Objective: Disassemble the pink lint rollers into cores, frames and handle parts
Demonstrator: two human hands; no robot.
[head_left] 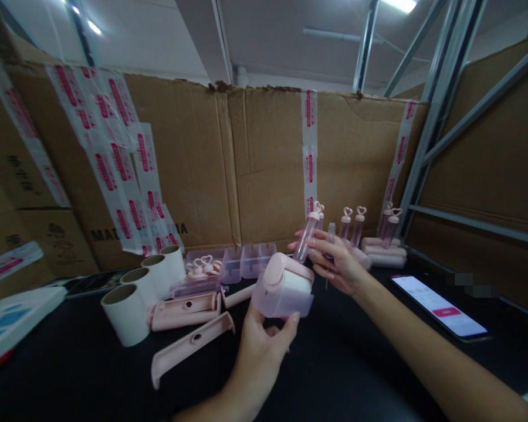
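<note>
In my left hand point(266, 357), fingers closed round its lower part, is a pale pink and translucent lilac roller case point(281, 299) with a white roll inside. It is tilted, above the table. My right hand point(338, 261) is closed on a clear tube with a pink heart-shaped top point(307, 237), whose lower end is close to the case; whether they touch I cannot tell. A slender clear-ended stick point(331, 230) also shows among the right hand's fingers; its kind is unclear. Behind that hand stand several similar heart-topped tubes point(358, 225).
Several white rolls point(125, 316) stand at left, beside pink case parts point(185, 313) and a loose pink strip point(191, 346). Lilac trays point(249, 262) sit behind them. A lit phone point(440, 308) lies at right. Cardboard point(268, 164) walls the back.
</note>
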